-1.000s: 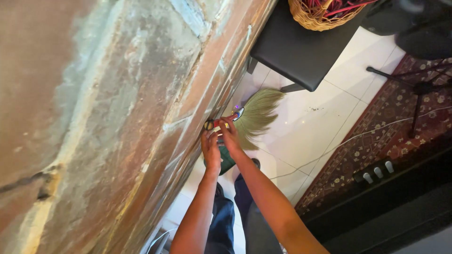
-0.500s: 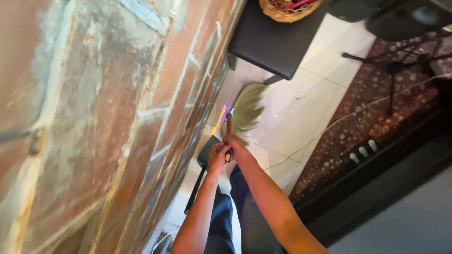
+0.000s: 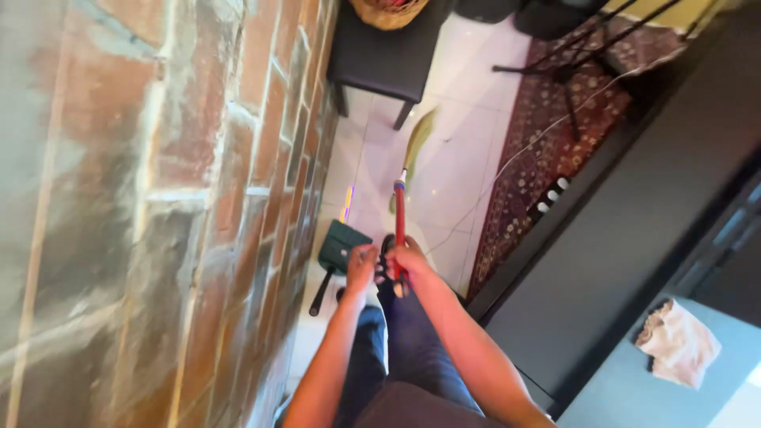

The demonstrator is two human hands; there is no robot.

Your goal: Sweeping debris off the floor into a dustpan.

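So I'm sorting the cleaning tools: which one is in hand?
The broom, gripped by its red handle in the right hand; the green dustpan lies on the floor.

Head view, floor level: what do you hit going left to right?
Brick wall → green dustpan → left hand → right hand on the red broom handle → patterned rug → crumpled cloth.

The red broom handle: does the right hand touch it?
Touching: the head view shows the right hand closed around the red broom handle.
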